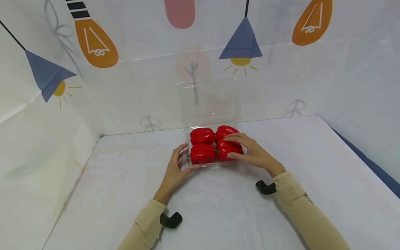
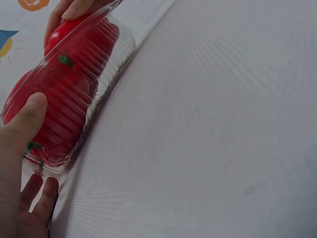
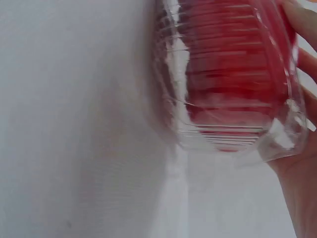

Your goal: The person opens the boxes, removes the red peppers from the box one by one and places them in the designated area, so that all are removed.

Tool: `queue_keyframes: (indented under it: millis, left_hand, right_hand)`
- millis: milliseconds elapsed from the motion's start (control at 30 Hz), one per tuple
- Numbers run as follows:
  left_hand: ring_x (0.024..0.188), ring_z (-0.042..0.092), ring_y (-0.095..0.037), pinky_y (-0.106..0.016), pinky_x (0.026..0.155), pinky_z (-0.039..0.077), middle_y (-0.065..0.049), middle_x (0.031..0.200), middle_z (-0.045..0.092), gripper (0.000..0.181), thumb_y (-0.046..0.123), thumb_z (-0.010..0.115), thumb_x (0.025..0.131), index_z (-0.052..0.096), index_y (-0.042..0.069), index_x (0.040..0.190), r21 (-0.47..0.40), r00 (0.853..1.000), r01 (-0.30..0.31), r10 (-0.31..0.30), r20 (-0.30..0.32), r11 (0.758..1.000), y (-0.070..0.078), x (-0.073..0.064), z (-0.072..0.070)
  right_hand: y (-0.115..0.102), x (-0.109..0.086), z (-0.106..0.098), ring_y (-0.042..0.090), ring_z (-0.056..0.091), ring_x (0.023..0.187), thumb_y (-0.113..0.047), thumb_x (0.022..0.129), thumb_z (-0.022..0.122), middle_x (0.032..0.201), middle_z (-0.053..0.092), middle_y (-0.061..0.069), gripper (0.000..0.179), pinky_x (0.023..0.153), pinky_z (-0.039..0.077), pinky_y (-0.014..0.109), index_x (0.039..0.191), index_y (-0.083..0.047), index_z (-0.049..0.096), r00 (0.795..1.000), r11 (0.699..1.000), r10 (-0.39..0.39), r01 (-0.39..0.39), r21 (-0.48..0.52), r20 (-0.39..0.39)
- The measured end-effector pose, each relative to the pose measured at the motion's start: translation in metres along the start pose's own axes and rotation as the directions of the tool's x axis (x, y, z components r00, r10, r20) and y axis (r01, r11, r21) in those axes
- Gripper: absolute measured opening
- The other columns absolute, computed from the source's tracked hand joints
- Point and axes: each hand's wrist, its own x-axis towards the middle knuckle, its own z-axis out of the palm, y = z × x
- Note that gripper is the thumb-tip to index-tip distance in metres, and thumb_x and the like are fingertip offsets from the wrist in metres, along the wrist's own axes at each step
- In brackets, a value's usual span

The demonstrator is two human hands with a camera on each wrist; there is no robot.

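Observation:
A clear plastic clamshell box [image 2: 113, 59] holds several red bell peppers [image 1: 203, 153], set in two rows, some with green stems showing. Its see-through lid [image 1: 208, 102] stands raised at the back. My left hand [image 1: 175, 172] grips the front left corner, its thumb on the front wall and its fingers around the left side. At the front right, my right hand [image 1: 254, 152] holds a red bell pepper [image 1: 224, 147] inside the box, fingers over its top and thumb on its near side. In the right wrist view, the ribbed box wall [image 3: 223, 129] partly hides that hand.
The white-covered table [image 1: 125, 194] extends around the box. Close behind stands a white cloth wall [image 1: 150, 93] printed with lamps and bulbs. Dark curved pieces [image 1: 171, 220] sit at both wrists.

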Motion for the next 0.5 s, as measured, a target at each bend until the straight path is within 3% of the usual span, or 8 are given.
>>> queue_keyframes:
  millis: [133,367,500]
  left_hand:
    - [0.132,0.041,-0.040,-0.052,0.100,0.045,-0.020,0.146,0.034,0.084,0.010,0.079,0.076,0.030,0.002,0.143,0.029,1.000,0.007,-0.007,-0.018,1.000,0.001,0.000,0.000]
    - [0.133,0.040,-0.039,-0.050,0.102,0.045,-0.019,0.147,0.032,0.085,0.010,0.078,0.076,0.028,0.003,0.144,0.016,1.000,0.007,-0.007,-0.012,1.000,-0.002,0.001,-0.001]
    - [0.134,0.040,-0.038,-0.051,0.103,0.043,-0.016,0.149,0.032,0.086,0.011,0.079,0.076,0.029,0.007,0.145,0.006,1.000,0.010,-0.010,-0.015,1.000,-0.012,0.002,0.000]
  right_hand:
    - [0.001,0.001,0.003,0.016,0.039,0.130,-0.029,0.084,0.072,0.136,0.048,-0.004,0.054,0.101,0.047,0.048,0.134,-0.024,0.051,1.000,1.000,0.004,-0.004,0.001,-0.022]
    - [-0.003,0.001,-0.001,0.020,0.034,0.134,-0.034,0.080,0.075,0.141,0.042,-0.003,0.064,0.099,0.048,0.049,0.137,-0.028,0.048,0.997,0.999,0.047,-0.045,-0.030,0.056]
    - [-0.005,0.001,-0.003,0.022,0.037,0.133,-0.031,0.081,0.075,0.140,0.044,-0.001,0.063,0.098,0.049,0.047,0.138,-0.025,0.048,0.998,0.997,0.019,-0.014,-0.076,0.068]
